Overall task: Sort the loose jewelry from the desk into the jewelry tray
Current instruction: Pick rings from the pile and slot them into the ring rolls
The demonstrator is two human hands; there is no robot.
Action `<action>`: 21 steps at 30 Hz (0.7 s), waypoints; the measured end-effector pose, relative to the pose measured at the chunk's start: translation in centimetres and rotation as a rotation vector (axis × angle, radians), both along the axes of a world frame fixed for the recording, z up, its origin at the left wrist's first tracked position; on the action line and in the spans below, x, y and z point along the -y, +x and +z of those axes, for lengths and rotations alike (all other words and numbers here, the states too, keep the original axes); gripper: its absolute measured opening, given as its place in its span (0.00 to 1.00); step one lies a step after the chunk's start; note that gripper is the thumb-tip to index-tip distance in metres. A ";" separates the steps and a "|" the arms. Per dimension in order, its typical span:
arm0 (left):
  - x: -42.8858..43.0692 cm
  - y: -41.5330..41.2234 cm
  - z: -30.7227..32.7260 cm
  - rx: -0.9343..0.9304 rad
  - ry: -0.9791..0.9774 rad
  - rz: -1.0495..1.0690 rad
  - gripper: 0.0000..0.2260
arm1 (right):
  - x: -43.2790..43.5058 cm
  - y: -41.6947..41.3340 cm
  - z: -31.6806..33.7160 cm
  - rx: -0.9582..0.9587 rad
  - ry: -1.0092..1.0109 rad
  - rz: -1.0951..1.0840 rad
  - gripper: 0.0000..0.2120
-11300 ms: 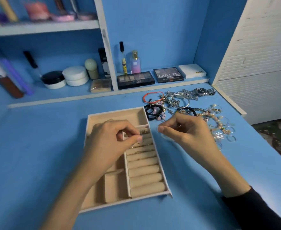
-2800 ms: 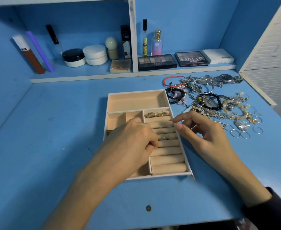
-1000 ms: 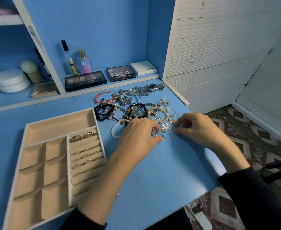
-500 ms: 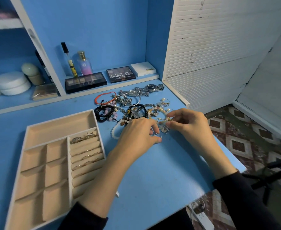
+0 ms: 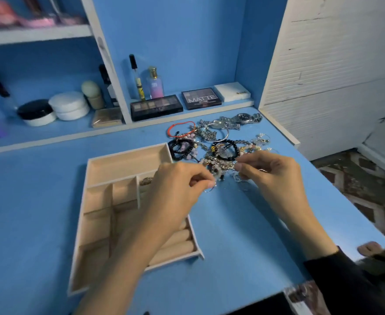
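Observation:
A beige jewelry tray (image 5: 127, 159) with compartments and ring rolls lies on the blue desk. A small ring shows in its top ring slot (image 5: 146, 180). My left hand (image 5: 177, 185) hovers over the tray's right edge and pinches a thin silver ring (image 5: 209, 189) between thumb and forefinger. My right hand (image 5: 268, 176) is just to its right, fingers curled, pinching a small silvery piece (image 5: 237, 176). Behind both hands lies the loose jewelry pile (image 5: 218, 142): black bead bracelets, a red cord, silver chains, a watch (image 5: 243, 118).
Eyeshadow palettes (image 5: 156, 107), a white box (image 5: 232, 92), perfume bottles and cream jars (image 5: 69, 105) stand on the low shelf behind. A white slatted panel (image 5: 323, 76) bounds the desk on the right. The desk's front edge runs close below my arms.
Both hands have lifted from the pile's near edge and come left toward the tray, each pinching a small piece. The view has swung back left, so the tray sits more centrally.

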State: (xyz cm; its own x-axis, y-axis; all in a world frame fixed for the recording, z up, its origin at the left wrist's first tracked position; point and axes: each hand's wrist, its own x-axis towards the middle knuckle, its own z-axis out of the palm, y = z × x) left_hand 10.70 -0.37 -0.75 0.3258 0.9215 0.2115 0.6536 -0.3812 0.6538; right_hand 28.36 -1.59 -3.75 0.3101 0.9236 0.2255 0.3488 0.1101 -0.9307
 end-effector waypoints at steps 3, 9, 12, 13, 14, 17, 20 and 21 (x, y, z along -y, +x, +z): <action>0.8 -3.6 0.2 0.060 0.008 0.084 0.05 | 0.0 -2.7 0.1 0.005 0.024 0.086 0.08; 2.7 -7.7 -0.4 0.172 0.004 0.200 0.07 | 0.5 -7.7 -0.3 0.030 0.095 0.296 0.04; 3.4 -7.8 -0.7 0.186 -0.006 0.200 0.08 | 0.7 -8.7 -0.7 0.078 0.144 0.309 0.02; 3.5 -7.8 -0.9 0.188 -0.003 0.194 0.08 | 0.7 -8.8 -0.8 0.092 0.157 0.308 0.02; 3.6 -7.7 -1.0 0.183 0.002 0.187 0.07 | 0.8 -8.8 -0.8 0.101 0.167 0.310 0.03; 4.0 -7.4 -1.2 0.104 0.045 0.186 0.04 | 1.0 -8.7 -0.8 0.123 0.187 0.320 0.03; 4.1 -7.4 -1.5 0.034 0.090 0.153 0.03 | 1.1 -8.6 -0.8 0.136 0.185 0.313 0.03; 4.0 -7.4 -1.6 0.009 0.101 0.135 0.03 | 1.1 -8.6 -0.8 0.128 0.181 0.312 0.03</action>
State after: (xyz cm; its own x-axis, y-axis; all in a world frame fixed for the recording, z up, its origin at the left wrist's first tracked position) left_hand 3.27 -4.41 -2.36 0.1982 0.9306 0.3078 0.6977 -0.3545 0.6225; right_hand 19.74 -2.69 -4.57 -0.0208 0.9108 0.4124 0.3852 0.3879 -0.8373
